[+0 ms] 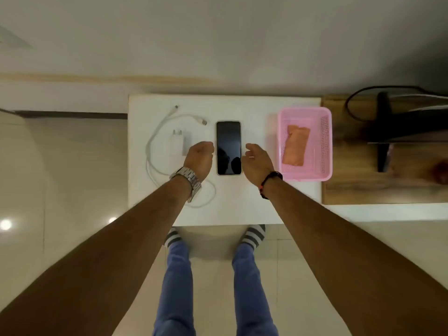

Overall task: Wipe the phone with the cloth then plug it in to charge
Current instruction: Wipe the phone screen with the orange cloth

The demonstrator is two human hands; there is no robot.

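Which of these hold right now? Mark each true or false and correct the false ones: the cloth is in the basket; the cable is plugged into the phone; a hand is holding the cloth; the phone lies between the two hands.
1. The folded orange cloth lies in the pink plastic basket. True.
2. The white charging cable is plugged into the black-screened phone. False: its connector lies apart from the phone, on the white table.
3. A hand holds the cloth. False: the left hand and right hand are both empty.
4. The phone lies between the two hands. True.
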